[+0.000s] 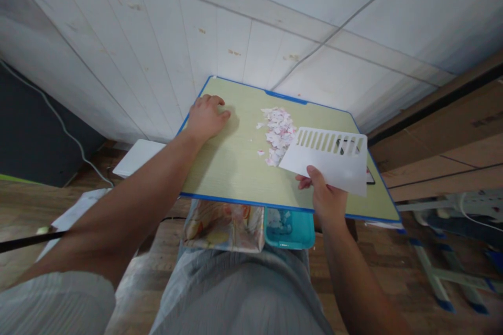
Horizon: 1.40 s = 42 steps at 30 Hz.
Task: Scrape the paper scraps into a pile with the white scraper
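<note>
My right hand (328, 196) grips a thin white sheet (322, 165) by its near edge, thumb on top. A row of long slots runs along the far side of the sheet, which is held over the right part of the table (231, 167). Left of the sheet lies a heap of torn paper scraps (279, 128), white with some pink; the sheet's left corner reaches its edge. On the table's left side rests my left hand (208, 118), empty, its fingers slightly bent and the thumb apart. A dark-edged flat object (370, 176) is mostly hidden under the sheet.
Below the table's near edge, at my lap, are a patterned bag or box (223, 227) and a turquoise plastic tub (291, 230) with pale bits inside. A white panelled wall (231, 36) stands behind the table. Cardboard boxes (444, 131) are on the right.
</note>
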{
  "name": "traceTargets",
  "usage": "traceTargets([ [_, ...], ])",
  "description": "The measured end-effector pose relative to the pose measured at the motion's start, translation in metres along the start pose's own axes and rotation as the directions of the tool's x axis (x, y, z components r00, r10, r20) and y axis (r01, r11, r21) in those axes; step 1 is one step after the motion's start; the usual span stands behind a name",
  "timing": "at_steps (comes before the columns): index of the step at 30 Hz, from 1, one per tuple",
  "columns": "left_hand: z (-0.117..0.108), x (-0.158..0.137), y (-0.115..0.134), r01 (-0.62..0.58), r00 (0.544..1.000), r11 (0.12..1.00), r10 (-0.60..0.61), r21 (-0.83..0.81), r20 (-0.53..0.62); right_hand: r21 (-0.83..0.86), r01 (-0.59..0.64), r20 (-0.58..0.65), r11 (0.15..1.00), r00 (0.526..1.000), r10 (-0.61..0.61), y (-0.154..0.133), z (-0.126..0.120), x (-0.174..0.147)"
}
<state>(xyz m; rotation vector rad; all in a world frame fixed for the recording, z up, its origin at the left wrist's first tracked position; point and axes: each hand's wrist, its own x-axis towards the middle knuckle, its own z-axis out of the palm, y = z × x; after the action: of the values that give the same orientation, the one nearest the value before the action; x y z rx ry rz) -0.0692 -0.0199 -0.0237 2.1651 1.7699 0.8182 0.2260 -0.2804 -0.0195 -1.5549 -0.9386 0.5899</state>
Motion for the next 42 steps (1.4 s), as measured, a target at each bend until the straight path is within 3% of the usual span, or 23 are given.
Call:
traceTargets([
  [6,0.001,0.001,-0.002,0.006,1.000,1.000,-0.007,-0.015,-0.012,-0.062,-0.006,0.015,0.998,1.000,0.007,0.014,0.002,0.004],
  [13,0.011,0.007,-0.011,-0.021,0.999,0.999,0.019,-0.048,-0.050,-0.054,0.003,0.026,0.999,1.000,-0.002,0.007,-0.006,-0.006],
  [25,0.003,0.005,-0.006,-0.010,1.000,1.000,0.011,0.007,-0.014,0.005,-0.007,-0.092,1.000,0.996,0.008,0.010,0.002,-0.003],
  [33,0.002,0.005,-0.007,0.000,1.000,1.000,0.000,-0.002,-0.014,-0.110,0.056,0.046,0.992,0.998,-0.051,0.013,-0.006,-0.008],
  [39,0.010,0.007,-0.012,-0.022,0.998,0.999,0.020,-0.035,-0.058,-0.051,0.055,0.115,0.997,0.992,-0.049,0.006,-0.010,-0.006],
  [42,0.012,0.008,-0.013,-0.015,0.997,0.998,0.011,-0.060,-0.073,-0.020,0.043,0.071,0.999,0.997,-0.041,0.005,-0.009,-0.006],
])
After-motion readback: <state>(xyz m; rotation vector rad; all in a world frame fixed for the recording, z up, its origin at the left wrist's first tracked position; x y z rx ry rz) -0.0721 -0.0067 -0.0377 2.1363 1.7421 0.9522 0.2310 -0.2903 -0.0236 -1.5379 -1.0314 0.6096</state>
